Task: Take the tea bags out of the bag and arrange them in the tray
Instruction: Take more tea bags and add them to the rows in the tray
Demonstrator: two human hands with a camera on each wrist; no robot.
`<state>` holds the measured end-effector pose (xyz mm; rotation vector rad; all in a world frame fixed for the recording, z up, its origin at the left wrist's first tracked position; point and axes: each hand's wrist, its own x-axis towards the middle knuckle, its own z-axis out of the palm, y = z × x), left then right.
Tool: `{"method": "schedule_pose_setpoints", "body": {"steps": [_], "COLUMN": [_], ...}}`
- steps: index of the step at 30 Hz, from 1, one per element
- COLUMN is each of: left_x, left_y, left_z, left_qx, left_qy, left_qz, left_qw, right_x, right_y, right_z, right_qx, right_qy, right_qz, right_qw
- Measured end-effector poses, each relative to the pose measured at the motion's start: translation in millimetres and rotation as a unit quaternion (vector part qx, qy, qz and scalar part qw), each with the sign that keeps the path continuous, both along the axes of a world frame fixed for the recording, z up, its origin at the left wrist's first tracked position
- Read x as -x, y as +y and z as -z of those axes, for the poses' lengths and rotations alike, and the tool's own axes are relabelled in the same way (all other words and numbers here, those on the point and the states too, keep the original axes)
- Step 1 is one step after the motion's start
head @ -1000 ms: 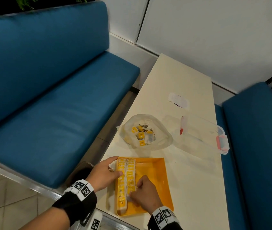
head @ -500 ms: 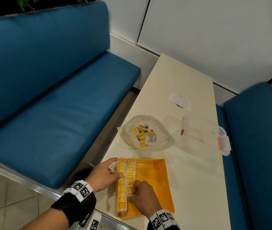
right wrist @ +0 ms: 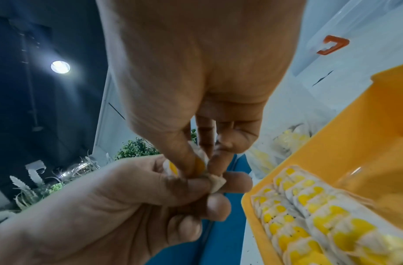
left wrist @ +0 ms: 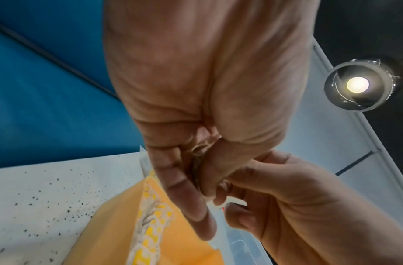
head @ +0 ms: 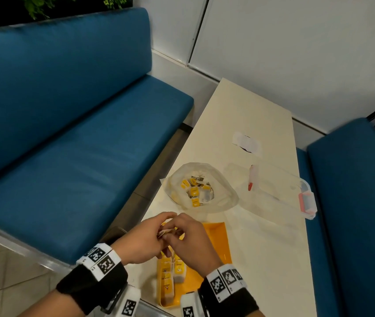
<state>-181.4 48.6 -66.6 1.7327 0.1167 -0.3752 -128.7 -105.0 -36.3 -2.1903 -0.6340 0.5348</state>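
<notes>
Both hands meet above the far left end of the orange tray (head: pixel 218 241). My left hand (head: pixel 152 234) and right hand (head: pixel 182 236) pinch one white and yellow tea bag (right wrist: pixel 203 166) between their fingertips, seen best in the right wrist view. Two rows of tea bags (head: pixel 170 271) lie along the tray's left side (right wrist: pixel 309 211). The clear plastic bag (head: pixel 202 188) with several loose tea bags (head: pixel 195 188) lies open on the table beyond the tray.
A clear lidded box (head: pixel 280 191) with pink clasps (head: pixel 305 202) stands right of the bag. A white paper scrap (head: pixel 247 143) lies farther back on the cream table (head: pixel 262 259). Blue benches (head: pixel 67 133) flank the table on both sides.
Both hands have lifted off the rows in the tray and come together above its far left end, now pinching a single tea bag between them.
</notes>
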Motion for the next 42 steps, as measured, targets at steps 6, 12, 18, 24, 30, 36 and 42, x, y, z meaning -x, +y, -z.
{"method": "schedule_pose_setpoints", "body": {"steps": [6, 12, 18, 24, 30, 36, 42], "left_x": [2.4, 0.2, -3.6, -6.1, -1.6, 6.4, 8.4], "left_y": [1.2, -1.3, -4.6, -0.1, -0.4, -11.9, -12.9], "left_z": [1.0, 8.9, 8.8, 23.6, 40.1, 44.1, 42.1], "left_qx": [0.01, 0.001, 0.033, -0.027, -0.135, -0.09, -0.078], "left_qy": [0.018, 0.0, -0.008, 0.017, 0.107, 0.093, 0.088], "left_qz": [-0.048, -0.098, -0.127, -0.177, -0.101, -0.093, -0.1], "left_qw": [0.999, 0.995, 0.991, 0.984, 0.98, 0.987, 0.988], "right_x": [-9.4, -14.0, -19.1, -29.7, -14.7, 7.8, 17.4], "right_y": [-7.0, -13.4, -20.4, -39.4, -67.5, -77.7, -68.6], "right_z": [4.5, -1.0, 1.4, 2.3, 20.1, 50.3, 69.5], "right_qx": [-0.074, -0.146, -0.168, -0.096, 0.052, 0.122, 0.146], "right_qy": [0.091, 0.148, 0.162, 0.112, 0.2, 0.275, 0.276], "right_qz": [0.093, 0.12, 0.162, 0.152, 0.063, 0.058, 0.073], "right_qw": [0.989, 0.971, 0.959, 0.977, 0.976, 0.952, 0.947]}}
